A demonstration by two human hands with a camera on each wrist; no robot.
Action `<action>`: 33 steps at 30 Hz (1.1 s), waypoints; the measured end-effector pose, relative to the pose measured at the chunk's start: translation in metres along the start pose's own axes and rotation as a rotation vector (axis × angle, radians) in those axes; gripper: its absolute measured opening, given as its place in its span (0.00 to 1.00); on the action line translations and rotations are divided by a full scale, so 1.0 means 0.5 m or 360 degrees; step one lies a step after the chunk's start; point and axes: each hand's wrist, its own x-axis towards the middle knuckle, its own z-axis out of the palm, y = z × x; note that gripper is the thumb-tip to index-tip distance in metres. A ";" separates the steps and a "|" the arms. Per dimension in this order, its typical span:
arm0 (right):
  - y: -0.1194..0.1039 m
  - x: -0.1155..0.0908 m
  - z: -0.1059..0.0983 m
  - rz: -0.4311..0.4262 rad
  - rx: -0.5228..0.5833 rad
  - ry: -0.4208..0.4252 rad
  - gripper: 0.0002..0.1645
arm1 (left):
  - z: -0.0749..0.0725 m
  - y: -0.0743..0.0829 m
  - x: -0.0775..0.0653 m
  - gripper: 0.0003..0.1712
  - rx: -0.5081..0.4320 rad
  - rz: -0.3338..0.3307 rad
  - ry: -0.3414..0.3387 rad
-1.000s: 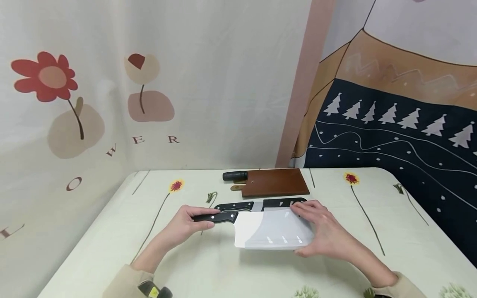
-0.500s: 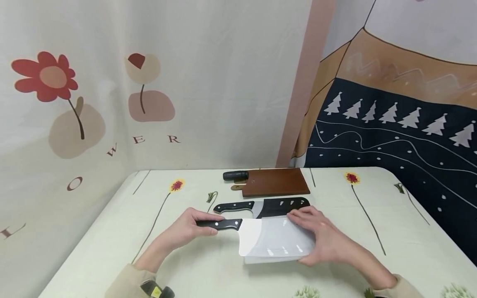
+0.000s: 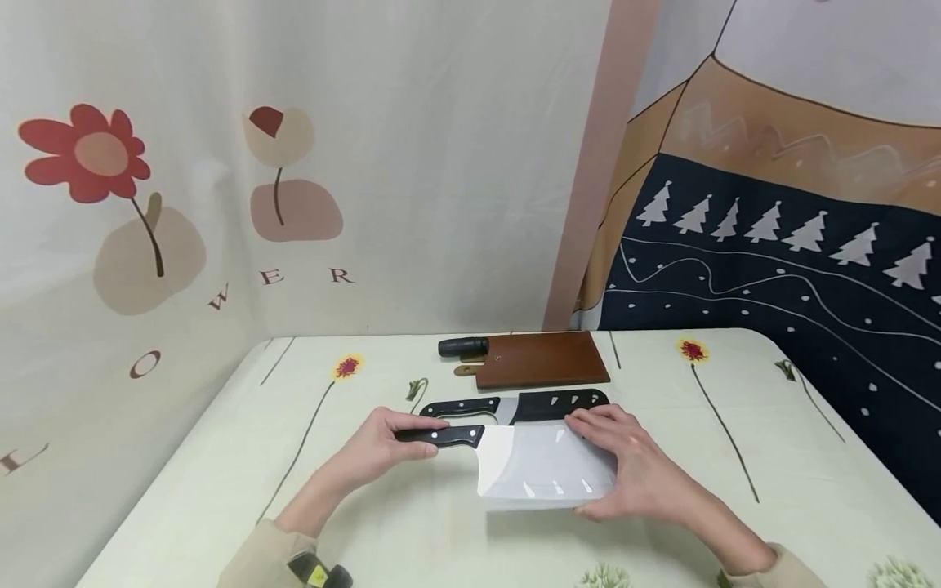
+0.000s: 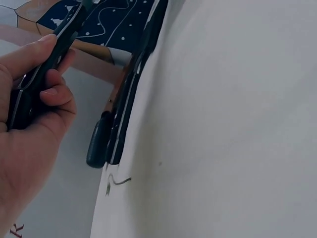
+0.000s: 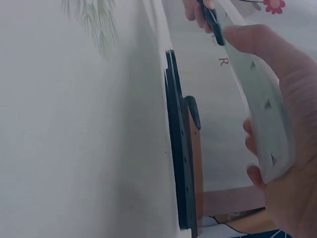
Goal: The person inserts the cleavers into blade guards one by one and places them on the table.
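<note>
In the head view my left hand [image 3: 371,449] grips the black riveted handle of a cleaver [image 3: 494,461] held just above the table. A translucent white blade guard [image 3: 555,461] covers most of its blade; a strip of bare metal shows beside the handle. My right hand [image 3: 635,469] holds the guard's far end, thumb on one side and fingers on the other. In the right wrist view the guard [image 5: 267,104] lies between thumb and fingers. The left wrist view shows the fingers of my left hand [image 4: 37,134] curled round the handle.
Behind the cleaver lies a second knife [image 3: 459,407] with a black slotted blade guard [image 3: 547,404]. Farther back, a brown sheath [image 3: 544,359] lies with a black handle [image 3: 463,347] at its left. All rest on a flower-patterned tablecloth [image 3: 412,531].
The cleaver has moved right and slightly nearer to me, its blade going deeper into the white guard. My right hand has shifted a little left. The second knife shows more behind it.
</note>
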 end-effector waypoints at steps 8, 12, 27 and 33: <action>0.004 0.003 -0.005 0.0087 -0.0007 0.0002 0.58 | 0.022 0.004 0.008 0.21 0.0011 0.0021 0.0046; 0.012 -0.002 -0.007 0.0025 -0.0010 0.0007 0.57 | 0.020 0.008 0.009 0.21 0.0030 0.0019 -0.0014; 0.017 -0.008 -0.021 -0.0054 0.0004 -0.0054 0.56 | 0.011 0.013 0.013 0.20 0.0036 0.0094 -0.0150; 0.021 -0.006 -0.016 -0.0077 0.0008 -0.0021 0.56 | 0.012 0.010 0.016 0.20 0.0035 0.0127 -0.0156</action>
